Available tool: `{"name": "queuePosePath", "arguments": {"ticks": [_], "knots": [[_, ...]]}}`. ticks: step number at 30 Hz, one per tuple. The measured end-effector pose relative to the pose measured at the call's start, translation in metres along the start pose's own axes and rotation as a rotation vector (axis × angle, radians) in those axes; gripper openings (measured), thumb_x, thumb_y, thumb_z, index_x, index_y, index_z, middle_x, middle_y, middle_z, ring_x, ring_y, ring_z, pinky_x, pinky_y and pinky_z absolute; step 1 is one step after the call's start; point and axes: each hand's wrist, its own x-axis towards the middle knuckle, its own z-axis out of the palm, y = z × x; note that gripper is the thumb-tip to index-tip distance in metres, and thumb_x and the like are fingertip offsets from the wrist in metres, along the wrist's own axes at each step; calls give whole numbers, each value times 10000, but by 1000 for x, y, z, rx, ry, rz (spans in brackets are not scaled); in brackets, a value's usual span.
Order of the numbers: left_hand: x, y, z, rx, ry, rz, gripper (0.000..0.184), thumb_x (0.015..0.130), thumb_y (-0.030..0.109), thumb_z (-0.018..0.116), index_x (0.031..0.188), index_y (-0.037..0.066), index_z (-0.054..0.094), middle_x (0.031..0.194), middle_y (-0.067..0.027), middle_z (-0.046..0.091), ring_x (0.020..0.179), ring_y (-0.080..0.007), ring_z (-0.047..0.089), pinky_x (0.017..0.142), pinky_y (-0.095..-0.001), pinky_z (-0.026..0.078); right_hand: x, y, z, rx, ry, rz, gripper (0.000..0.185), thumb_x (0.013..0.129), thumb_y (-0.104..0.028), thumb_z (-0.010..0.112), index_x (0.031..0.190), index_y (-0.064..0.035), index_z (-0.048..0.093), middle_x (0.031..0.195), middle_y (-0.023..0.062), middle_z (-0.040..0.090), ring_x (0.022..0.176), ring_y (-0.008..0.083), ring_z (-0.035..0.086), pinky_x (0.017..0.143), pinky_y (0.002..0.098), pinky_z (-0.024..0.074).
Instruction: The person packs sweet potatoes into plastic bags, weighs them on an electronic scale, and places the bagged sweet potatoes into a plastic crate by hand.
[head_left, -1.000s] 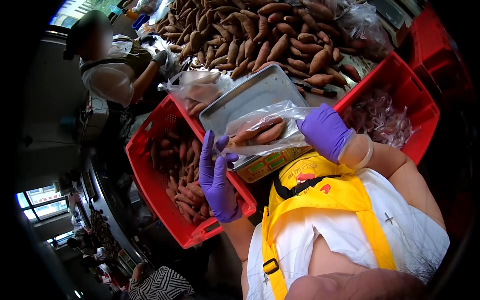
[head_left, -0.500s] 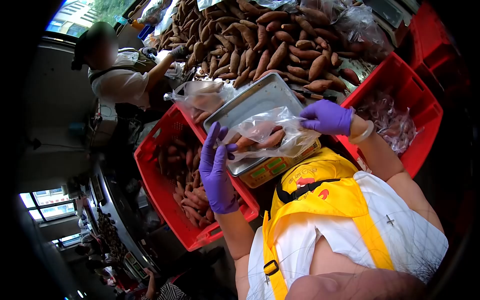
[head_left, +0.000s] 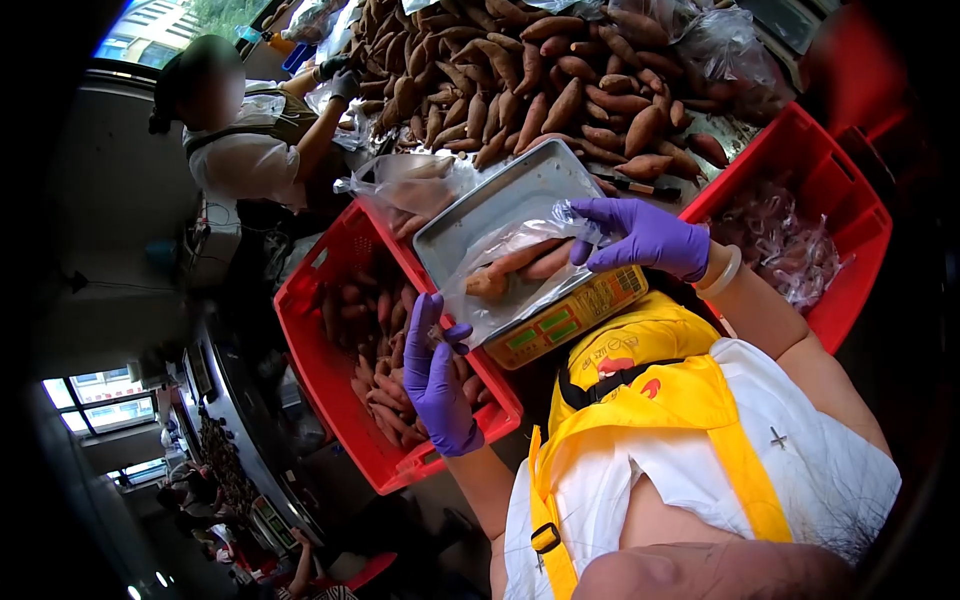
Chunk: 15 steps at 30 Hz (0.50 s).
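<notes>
A clear plastic bag point(head_left: 515, 235) with several sweet potatoes point(head_left: 530, 256) in it lies on the metal pan point(head_left: 462, 222) of a weighing scale point(head_left: 567, 318). At the bag's right end is my right hand point(head_left: 650, 238), in a purple glove, its thumb and fingers apart around the crumpled plastic. By the opposite end, my left hand point(head_left: 438, 385), gloved alike, has its fingers spread. Whether its fingertips touch the plastic I cannot tell.
A red crate point(head_left: 395, 478) of sweet potatoes stands at left, another red crate point(head_left: 850, 235) with bagged ones at right. Loose sweet potatoes point(head_left: 490, 90) are heaped beyond the scale, a dark-handled tool point(head_left: 648, 188) near them. A co-worker point(head_left: 250, 140) stands at the far left.
The bag has settled lower onto the pan, its plastic lying flatter over the sweet potatoes. My right hand has opened from its pinch on the bag's end and shifted slightly left.
</notes>
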Motion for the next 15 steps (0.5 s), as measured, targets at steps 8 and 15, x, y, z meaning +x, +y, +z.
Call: {"name": "queuePosePath", "arguments": {"ticks": [8,15], "knots": [[-3,-4,-4,-72,29,-52,550,858,-20,460,1406,3,416,1412,-127,461,1010,-174,576,924,-309,458,-2,-16,10,-87,-48,-31,229,953,-207,582,1029,-3,653,883,63,688,857,147,654,793,268,509],[11,-12,0,175,-8,132,544,891,-53,482,1423,23,398,1367,-123,486,1148,-188,524,978,-309,432,3,-34,28,5,-102,-104,291,913,-128,623,1171,2,596,1076,87,653,1045,164,621,942,296,470]]}}
